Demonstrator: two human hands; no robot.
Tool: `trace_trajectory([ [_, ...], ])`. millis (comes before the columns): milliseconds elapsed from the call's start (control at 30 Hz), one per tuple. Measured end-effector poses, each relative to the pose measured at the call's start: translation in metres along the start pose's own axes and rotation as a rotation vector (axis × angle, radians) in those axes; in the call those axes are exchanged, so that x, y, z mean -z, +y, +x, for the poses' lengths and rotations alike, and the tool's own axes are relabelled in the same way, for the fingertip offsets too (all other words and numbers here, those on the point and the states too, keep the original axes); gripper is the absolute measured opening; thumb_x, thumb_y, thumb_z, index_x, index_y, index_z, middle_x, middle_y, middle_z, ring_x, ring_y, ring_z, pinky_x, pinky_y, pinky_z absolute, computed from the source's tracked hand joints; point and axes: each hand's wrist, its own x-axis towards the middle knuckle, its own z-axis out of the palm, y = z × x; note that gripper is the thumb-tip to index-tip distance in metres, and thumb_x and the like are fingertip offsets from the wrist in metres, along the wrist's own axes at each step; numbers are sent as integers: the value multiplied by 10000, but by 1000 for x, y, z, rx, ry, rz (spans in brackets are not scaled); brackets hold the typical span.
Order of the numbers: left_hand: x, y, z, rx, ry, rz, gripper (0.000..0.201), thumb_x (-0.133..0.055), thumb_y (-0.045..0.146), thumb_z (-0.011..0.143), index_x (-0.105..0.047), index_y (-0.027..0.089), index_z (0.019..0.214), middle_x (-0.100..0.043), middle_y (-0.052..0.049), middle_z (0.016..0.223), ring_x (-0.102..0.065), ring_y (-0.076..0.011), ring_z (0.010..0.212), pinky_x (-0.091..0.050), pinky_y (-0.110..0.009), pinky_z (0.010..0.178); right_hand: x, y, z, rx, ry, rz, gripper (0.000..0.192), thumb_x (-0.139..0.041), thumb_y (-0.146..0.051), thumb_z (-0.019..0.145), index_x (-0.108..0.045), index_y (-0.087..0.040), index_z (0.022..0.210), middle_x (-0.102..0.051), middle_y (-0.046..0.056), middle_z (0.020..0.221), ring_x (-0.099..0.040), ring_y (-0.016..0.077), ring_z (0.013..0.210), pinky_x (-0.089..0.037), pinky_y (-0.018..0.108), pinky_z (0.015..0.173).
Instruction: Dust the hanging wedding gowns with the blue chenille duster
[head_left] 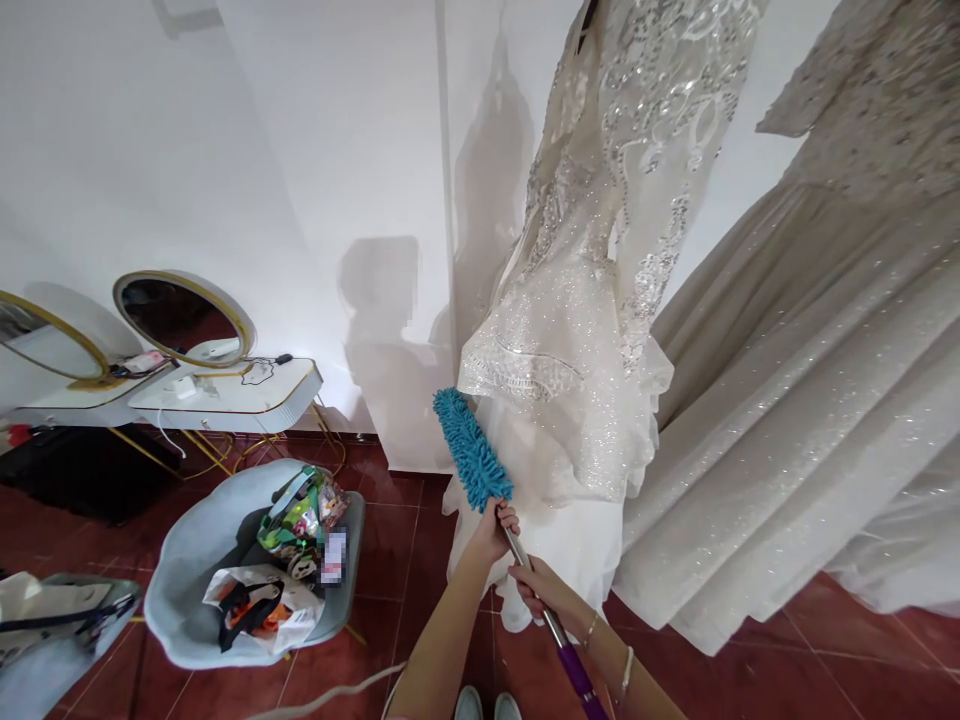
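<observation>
The left hand [495,525] is closed around the duster [471,450] just below its blue head, where the head meets the metal pole. The right hand [534,587] is curled shut on the pole lower down, above the purple grip [576,680], which neither hand holds. Holding it short like this, with the hands near each other, likely gives finer control of the head than a grip at the far end would.

The duster slants up and away from the body, its head at the left edge of the sequined dress [559,420]; whether the two touch, I cannot tell. The dress hangs against the pale wall, probably so that its long skirt can fall freely, and a fuller gown [795,420] spreads beside it on the right.

To the left, bags [300,610] sit in a blue chair [176,570], whose curved back seems to keep them from slipping off. Behind it, a round mirror [184,318] stands on the bench [225,398], close to the wall.
</observation>
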Motion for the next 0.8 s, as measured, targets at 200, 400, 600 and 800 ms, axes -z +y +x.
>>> trace_trajectory([
  [200,27,-12,4,37,103,-105,293,-596,108,820,-396,213,632,-277,76,525,-276,-48,389,-329,-189,444,-5,21,8,-63,1,9,225,-628,-221,789,-427,-240,689,-408,-110,454,-260,35,337,-218,158,344],
  [400,58,-23,6,42,258,-111,329,-554,80,809,-336,219,606,-299,71,498,-298,-54,352,-319,-197,426,-16,38,16,-148,-17,-12,331,-711,-230,738,-411,-253,601,-374,-88,422,-260,47,328,-188,196,345],
  [600,48,1,-10,14,221,-108,284,-577,123,833,-375,221,658,-279,104,521,-310,-43,369,-326,-176,459,-31,25,12,-98,-48,-45,296,-692,-304,758,-410,-247,687,-406,-122,425,-271,32,314,-218,163,334],
  [800,-21,49,-50,-75,-114,-49,266,-610,148,821,-393,212,680,-211,129,536,-248,-37,390,-322,-177,481,-37,-30,-16,221,-87,-121,319,-659,-436,766,-397,-257,792,-442,-160,444,-297,31,282,-230,168,310],
])
